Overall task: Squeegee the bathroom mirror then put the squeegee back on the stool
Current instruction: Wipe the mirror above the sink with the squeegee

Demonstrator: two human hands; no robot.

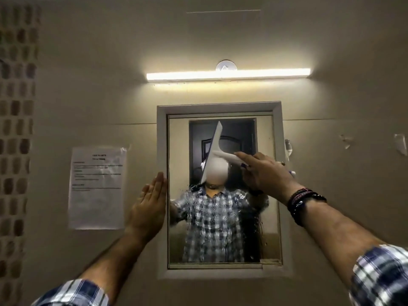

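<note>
squeegee [213,151] frame centre, blade steeply tilted on mirror [262,195] | right hand [262,171] fingers grasping handle to wipe | left hand [150,208] fingers released, flat on frame edge, likely bracing | droplets on lower glass

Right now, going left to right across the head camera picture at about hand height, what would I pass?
Tiled strip → paper notice → left hand, flat against the mirror frame → squeegee on the wet mirror → right hand gripping its handle → torn tape scraps on the wall.
</note>
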